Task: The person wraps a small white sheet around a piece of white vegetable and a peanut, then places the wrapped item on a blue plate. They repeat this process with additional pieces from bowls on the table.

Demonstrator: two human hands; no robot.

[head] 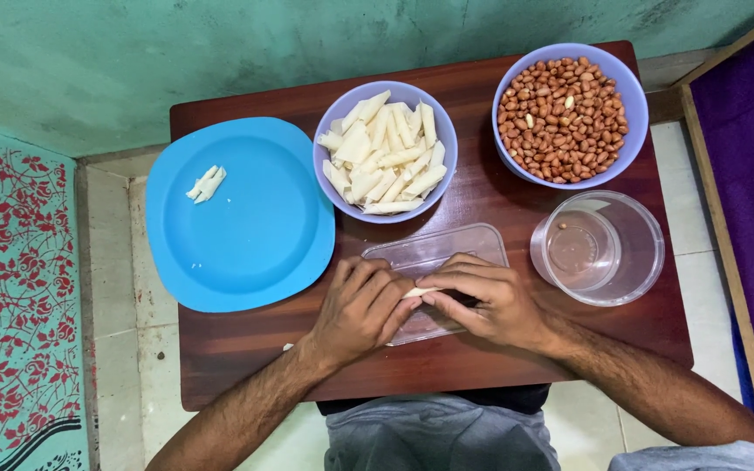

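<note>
My left hand [361, 307] and my right hand [486, 301] meet over a clear rectangular plastic tray [447, 249] at the table's front. Together they pinch one pale white stick piece [419, 292] between their fingertips. Behind them a lilac bowl [386, 150] holds several of the same pale pieces. To the left, a blue plate [246, 218] carries a few smaller pale pieces [206, 184] near its far left side.
A second lilac bowl [571, 113] full of peanuts stands at the back right. A clear round plastic container [598, 248] sits right of my hands. Everything rests on a small dark wooden table [246, 349]. A patterned mat [15, 288] lies left.
</note>
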